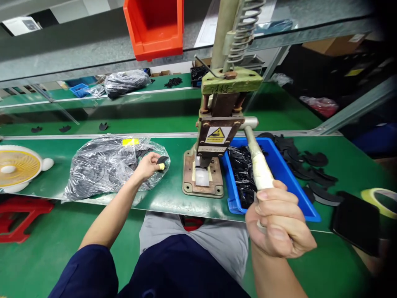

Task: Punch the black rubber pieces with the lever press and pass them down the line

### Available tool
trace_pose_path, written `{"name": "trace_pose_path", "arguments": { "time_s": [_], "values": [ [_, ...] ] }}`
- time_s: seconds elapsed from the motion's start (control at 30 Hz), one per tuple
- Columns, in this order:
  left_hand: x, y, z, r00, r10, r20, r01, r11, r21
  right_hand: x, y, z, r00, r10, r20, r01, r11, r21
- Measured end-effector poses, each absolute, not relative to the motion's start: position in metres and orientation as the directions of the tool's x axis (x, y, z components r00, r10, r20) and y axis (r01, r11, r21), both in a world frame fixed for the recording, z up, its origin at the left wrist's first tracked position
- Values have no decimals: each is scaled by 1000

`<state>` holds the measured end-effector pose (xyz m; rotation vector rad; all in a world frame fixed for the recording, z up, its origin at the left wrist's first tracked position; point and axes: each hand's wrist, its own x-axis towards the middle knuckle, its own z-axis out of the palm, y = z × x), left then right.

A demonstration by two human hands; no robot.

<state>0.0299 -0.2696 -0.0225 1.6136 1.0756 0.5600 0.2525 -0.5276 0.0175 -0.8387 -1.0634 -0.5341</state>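
Between the thumb and fingers of my left hand (pixel 148 166) is a curved black plastic piece (pixel 162 159); yellow tape covers a fingertip. That hand is over the mouth of a clear plastic bag (pixel 102 165) filled with similar dark pieces. My right hand (pixel 279 219) is wrapped round the pale taped lever (pixel 259 163) of a hand press (pixel 214 132). The press carries a yellow warning label, and a small light block (pixel 202 177) lies on its base under the ram. Beside the press, a blue tray (pixel 288 186) holds many small black parts.
Loose curved black pieces (pixel 313 159) lie right of the tray, near a dark flat object (pixel 356 221) and a tape roll (pixel 380 202). A fan (pixel 18 167) sits at left. An orange bin (pixel 158 51) hangs overhead; a red stool (pixel 23 217) stands below.
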Motion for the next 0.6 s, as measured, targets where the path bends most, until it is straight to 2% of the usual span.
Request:
{"name": "trace_pose_path", "arguments": {
  "time_s": [0.07, 0.17, 0.47, 0.6],
  "values": [
    [58, -286, -25, 583, 791, -187, 203, 81, 976, 254, -526, 17, 392, -18, 920, 741, 599, -304],
    [98, -304, -32, 652, 728, -214, 138, 164, 977, 257, -525, 16, 376, -10, 927, 734, 613, -291],
    [148, -309, -35, 595, 689, -414, 302, 286, 909, 259, -531, 13, 367, 38, 929, 736, 599, -316],
    [150, -312, -29, 561, 695, -449, 326, 314, 892, 257, -532, 14, 380, 33, 924, 735, 596, -324]
  ]
}}
